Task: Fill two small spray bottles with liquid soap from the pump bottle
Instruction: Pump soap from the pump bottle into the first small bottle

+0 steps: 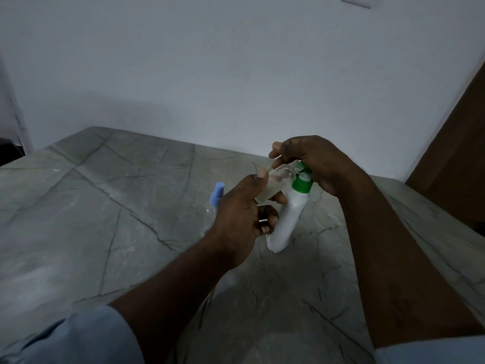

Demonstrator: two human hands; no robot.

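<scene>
The left hand, thumb and fingers curled, pinched a small clear spray bottle tilted against the smooth white pump bottle, whose green-collared head the right hand gripped with curled fingers; a blue-capped bottle stood just beyond the left knuckles.

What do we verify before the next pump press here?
1. Left hand grips the small clear bottle: ok.
2. Right hand wraps the top of the pump bottle: ok.
3. Clear bottle's mouth lined up with the spout: cannot tell, the right hand covers it.
4. Pump bottle's base down on the table: ok, though whether it leans cannot be told.
5. Fill level in the clear bottle: cannot tell, too dim.
6. Second spray bottle out of the way: ok, standing beyond the left hand, blue cap on.
</scene>
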